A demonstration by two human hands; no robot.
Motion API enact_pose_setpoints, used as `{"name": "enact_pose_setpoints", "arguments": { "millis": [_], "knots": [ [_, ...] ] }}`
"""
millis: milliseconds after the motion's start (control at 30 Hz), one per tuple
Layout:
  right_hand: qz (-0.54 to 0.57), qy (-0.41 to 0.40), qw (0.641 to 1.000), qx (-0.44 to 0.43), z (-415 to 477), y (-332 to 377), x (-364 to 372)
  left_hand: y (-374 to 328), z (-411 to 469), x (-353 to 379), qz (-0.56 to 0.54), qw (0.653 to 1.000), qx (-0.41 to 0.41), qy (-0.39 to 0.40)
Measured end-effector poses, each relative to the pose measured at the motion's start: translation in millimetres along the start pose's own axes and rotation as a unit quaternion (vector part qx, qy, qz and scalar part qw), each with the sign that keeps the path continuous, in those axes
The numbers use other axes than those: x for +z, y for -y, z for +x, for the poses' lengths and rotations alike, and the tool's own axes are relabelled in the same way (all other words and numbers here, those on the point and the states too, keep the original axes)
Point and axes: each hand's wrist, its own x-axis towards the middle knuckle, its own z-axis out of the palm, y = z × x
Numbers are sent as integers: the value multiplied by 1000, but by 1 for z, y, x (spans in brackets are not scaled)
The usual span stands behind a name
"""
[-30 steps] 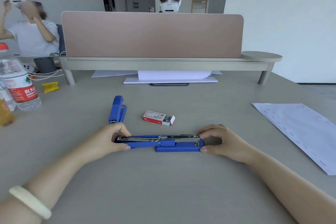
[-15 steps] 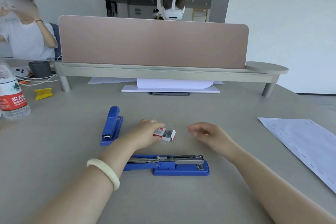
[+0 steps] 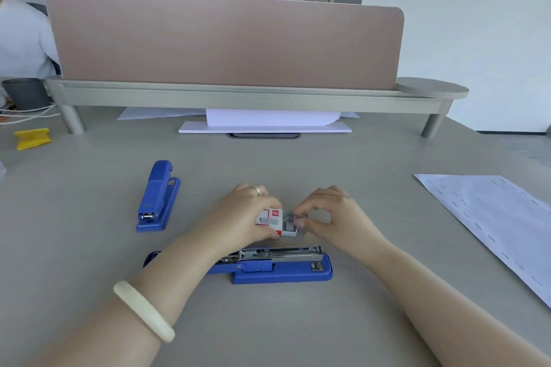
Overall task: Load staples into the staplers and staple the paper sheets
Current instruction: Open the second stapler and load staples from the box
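The left hand [image 3: 243, 216] curls around the little red and white staple box [image 3: 269, 222] and holds it on the table [image 3: 89, 247]. The right hand [image 3: 337, 214] bends in, pinching staples at the box's open end. The open blue stapler [image 3: 280, 265] lies just below both hands.

Pink divider [image 3: 226, 42], yellow clip [image 3: 32, 138]
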Motion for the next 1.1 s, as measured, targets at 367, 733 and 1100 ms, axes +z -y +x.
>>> {"name": "enact_pose_setpoints", "arguments": {
  "millis": [367,733,1100],
  "knots": [
    [-39,-22,999,-10,2,7,7,-4,-2,2,8,1000,5,-6],
    [117,-23,989,83,0,13,1,-4,-3,3,-17,1000,-19,3],
    [368,-70,912,164,-1,16,-7,12,1,-10,1,980,-183,-72]
  ]
}}
